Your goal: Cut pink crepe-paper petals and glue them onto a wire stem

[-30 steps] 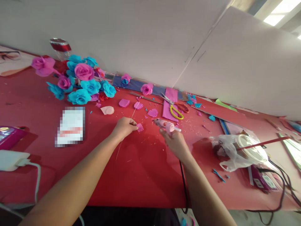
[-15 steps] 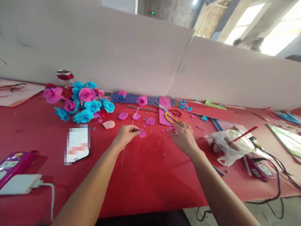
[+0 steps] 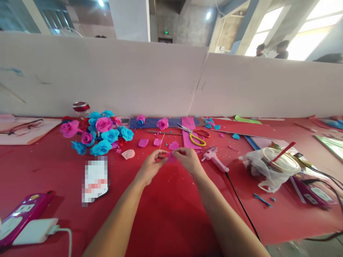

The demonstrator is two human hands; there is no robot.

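My left hand (image 3: 152, 166) is closed on a small pink paper petal (image 3: 172, 157), with a thin wire (image 3: 162, 141) standing up behind its fingers. From the other side my right hand (image 3: 188, 160) pinches the same petal. Just beyond the hands lie loose pink petals (image 3: 143, 143) and a pale peach petal (image 3: 128, 154). Yellow-handled scissors (image 3: 197, 140) rest partly on a pink paper strip (image 3: 188, 123). To the right of my right hand is a pink glue gun (image 3: 216, 160) with a black cord.
Paper roses (image 3: 103, 125) in blue, pink and red cluster at the left, before a red-lidded jar (image 3: 81, 107). A phone (image 3: 95, 182), partly blurred, and a magenta power strip (image 3: 25, 216) lie nearer. At right stands a bagged cup (image 3: 280, 160). A white partition (image 3: 120, 78) closes the back.
My right hand has moved left from beside the scissors to the petal at my left hand. The glue gun now shows where that hand was. The view has tilted up.
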